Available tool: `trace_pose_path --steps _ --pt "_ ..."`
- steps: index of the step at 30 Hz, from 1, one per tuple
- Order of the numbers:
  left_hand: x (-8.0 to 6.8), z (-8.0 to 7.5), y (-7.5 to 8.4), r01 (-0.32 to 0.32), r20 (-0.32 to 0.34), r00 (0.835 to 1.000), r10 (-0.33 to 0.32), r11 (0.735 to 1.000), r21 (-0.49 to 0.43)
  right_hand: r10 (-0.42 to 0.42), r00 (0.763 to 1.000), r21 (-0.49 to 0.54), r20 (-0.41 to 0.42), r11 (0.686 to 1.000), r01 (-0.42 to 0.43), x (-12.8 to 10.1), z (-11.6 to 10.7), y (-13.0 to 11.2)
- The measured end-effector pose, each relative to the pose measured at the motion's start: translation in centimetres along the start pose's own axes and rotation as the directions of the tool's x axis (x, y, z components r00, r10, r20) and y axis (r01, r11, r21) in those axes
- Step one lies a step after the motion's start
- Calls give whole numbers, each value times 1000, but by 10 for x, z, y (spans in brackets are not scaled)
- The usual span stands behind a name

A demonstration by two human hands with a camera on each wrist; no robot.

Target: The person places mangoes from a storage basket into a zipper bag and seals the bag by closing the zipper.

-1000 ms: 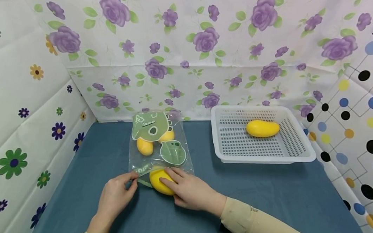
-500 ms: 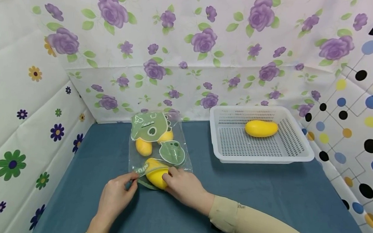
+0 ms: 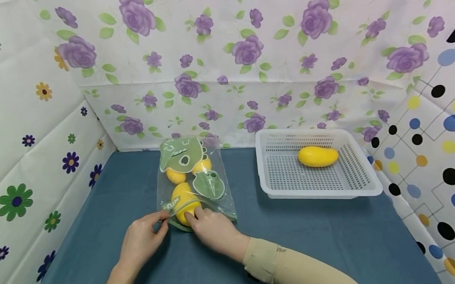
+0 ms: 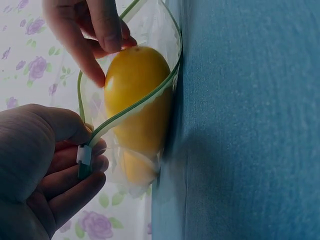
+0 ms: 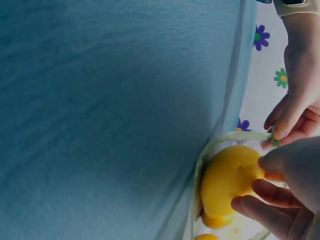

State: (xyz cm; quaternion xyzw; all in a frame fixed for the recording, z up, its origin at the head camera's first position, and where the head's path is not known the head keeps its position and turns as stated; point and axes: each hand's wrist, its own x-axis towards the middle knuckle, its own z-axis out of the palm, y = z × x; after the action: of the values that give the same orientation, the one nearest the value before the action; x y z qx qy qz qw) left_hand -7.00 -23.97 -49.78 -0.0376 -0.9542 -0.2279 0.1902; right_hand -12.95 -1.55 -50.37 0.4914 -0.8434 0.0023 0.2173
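Note:
A clear zip bag with green cartoon prints lies on the table, with yellow fruit inside its far part. A yellow mango is mostly within the bag's mouth, its near end towards me. My left hand pinches the left corner of the opening, beside a white zip slider. My right hand holds the near end of the mango with thumb and fingertips. In the left wrist view the green-edged mouth gapes around the mango. Printed patches partly hide the fruit deeper in the bag.
A white perforated basket stands at the back right with another mango in it. Blue cloth covers the table. Flowered and dotted sheets hang along the back and sides.
The mango has moved away from me and leftwards into the bag, with my right hand following it. My left hand has kept its pinch on the bag's corner.

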Motion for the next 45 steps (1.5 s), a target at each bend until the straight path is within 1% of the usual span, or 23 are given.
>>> trace_pose_path --steps 3,7,10,12,14,17,20,22,26,31,33,34,36,39,41,43,45 --pt "-1 1 0 4 8 1000 -4 1000 -1 1 1000 50 20 999 -2 -1 6 -2" --pt "-2 2 0 1 1 1000 -1 1000 2 10 995 117 98 993 -22 -2 12 -2" --pt "-2 3 0 -9 -10 1000 10 1000 6 31 986 152 164 987 -56 0 14 -2" --pt "-2 3 0 -18 -18 1000 18 1000 3 63 977 183 204 978 -101 3 15 -2" --pt "-2 4 0 -29 -21 999 29 1000 -1 110 964 220 241 961 -165 7 15 -2" --pt "-2 4 0 -39 -21 999 39 999 -6 188 935 267 302 925 -272 12 16 -4" --pt "-1 5 0 -45 -18 999 45 999 -4 240 907 285 346 894 -345 17 18 -4" --pt "-1 6 0 -49 -16 999 49 999 -4 256 896 309 361 874 -375 21 20 -3" --pt "-2 7 -1 -56 -13 998 56 998 -3 261 886 364 384 839 -405 30 26 0" --pt "-2 8 -2 -68 -32 997 69 998 2 256 878 397 405 816 -421 38 34 2" --pt "-2 8 -2 -75 -44 996 75 997 -2 257 883 398 392 818 -415 41 37 3" --pt "-3 8 -2 -77 -51 996 77 997 -3 255 889 395 379 825 -405 42 40 3" --pt "-3 8 -2 -80 -60 995 80 997 -7 253 900 378 354 841 -386 44 44 4" --pt "-2 8 -1 -80 -70 994 79 997 -10 249 923 344 293 874 -344 45 50 5" --pt "-2 9 -1 -80 -78 994 80 997 -7 251 933 335 260 882 -331 46 53 5" --pt "-2 9 -1 -82 -84 993 81 997 -5 260 931 333 257 881 -338 46 53 5" --pt "-2 9 0 -81 -85 993 80 997 -12 271 915 344 297 864 -368 45 51 4"
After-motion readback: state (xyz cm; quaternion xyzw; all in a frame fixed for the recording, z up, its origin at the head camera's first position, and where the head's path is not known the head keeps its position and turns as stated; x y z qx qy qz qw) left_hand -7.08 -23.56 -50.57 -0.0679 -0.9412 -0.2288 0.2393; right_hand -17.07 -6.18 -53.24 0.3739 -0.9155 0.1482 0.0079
